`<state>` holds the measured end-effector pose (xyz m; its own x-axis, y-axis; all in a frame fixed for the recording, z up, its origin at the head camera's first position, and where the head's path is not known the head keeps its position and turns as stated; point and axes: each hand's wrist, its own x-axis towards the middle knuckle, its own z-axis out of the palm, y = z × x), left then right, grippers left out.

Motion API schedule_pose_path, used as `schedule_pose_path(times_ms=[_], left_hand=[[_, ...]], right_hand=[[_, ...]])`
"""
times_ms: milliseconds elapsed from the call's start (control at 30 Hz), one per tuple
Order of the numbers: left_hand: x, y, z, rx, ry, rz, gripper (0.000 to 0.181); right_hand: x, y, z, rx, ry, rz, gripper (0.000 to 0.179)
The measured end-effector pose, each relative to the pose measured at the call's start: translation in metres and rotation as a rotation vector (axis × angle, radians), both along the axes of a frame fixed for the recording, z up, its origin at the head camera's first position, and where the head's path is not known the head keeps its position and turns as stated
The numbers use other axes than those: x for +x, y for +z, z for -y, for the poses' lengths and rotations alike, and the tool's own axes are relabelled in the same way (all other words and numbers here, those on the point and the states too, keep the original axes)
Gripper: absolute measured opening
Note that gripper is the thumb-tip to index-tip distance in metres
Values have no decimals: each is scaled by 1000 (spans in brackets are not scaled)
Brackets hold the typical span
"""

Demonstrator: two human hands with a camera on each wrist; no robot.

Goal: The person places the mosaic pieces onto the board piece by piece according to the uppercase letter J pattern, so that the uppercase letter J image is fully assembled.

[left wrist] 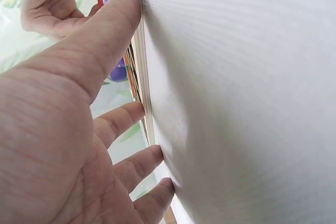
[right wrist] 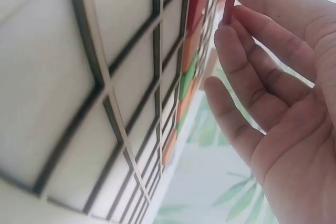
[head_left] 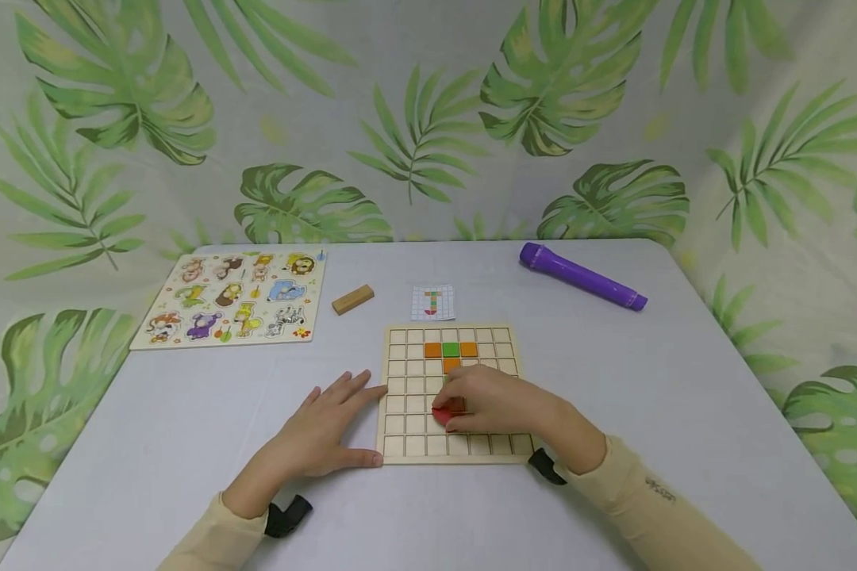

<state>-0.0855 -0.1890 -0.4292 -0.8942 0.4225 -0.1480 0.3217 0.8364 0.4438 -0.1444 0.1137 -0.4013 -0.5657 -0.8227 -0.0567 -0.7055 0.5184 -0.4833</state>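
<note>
A wooden grid board (head_left: pixel 407 448) lies on the table with orange tiles (head_left: pixel 468 350) and a green tile (head_left: pixel 451 350) set in its cells. My right hand (head_left: pixel 500 400) is over the board and pinches a thin red tile (right wrist: pixel 228 8) between thumb and fingers. Another red tile (right wrist: pixel 197 1) sits in the grid beside it, partly hidden by that hand in the head view. My left hand (head_left: pixel 317 428) has its fingers spread, with thumb and fingertips touching the board's left edge. In the left wrist view, the left thumb (left wrist: pixel 100 38) rests against that edge.
Behind the board lies a small pattern card (head_left: pixel 432 303) showing a coloured hook shape on a grid. A wooden block (head_left: pixel 353 300) is left of the card, and an animal puzzle board (head_left: pixel 236 301) lies farther left. A purple microphone-shaped stick (head_left: pixel 583 276) lies at the back right.
</note>
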Motion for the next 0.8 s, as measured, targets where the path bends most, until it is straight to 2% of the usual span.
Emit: schedule_pose_path(times_ms=[167,367,800], left_hand=[[0,1,-1,-3,1,2,94],[-1,1,0,-5,5,2,94],[1,5,-1,4,0,2,95]], right_hand=[[1,-2,5,-1,31,-3,23],[2,-5,9,16,26,4,23],[1,-8,9,33,24,-39,25]])
